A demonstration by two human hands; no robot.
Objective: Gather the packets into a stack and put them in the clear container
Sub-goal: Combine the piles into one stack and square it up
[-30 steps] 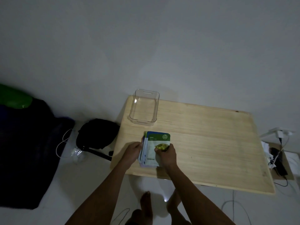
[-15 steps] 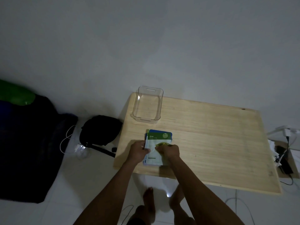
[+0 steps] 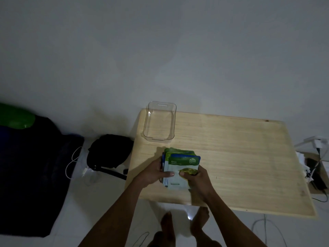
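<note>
both hands, left hand and right hand, are clamping their fingers on the packets, just in front of the clear container. risk: the uneven stack is fanning; loose packets could slip out during the lift.

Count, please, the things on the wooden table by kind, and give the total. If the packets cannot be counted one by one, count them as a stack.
Stack of packets, held by left hand and right hand; single packets cannot be counted: 1
Clear container, nothing inside: 1
Total: 2
</note>
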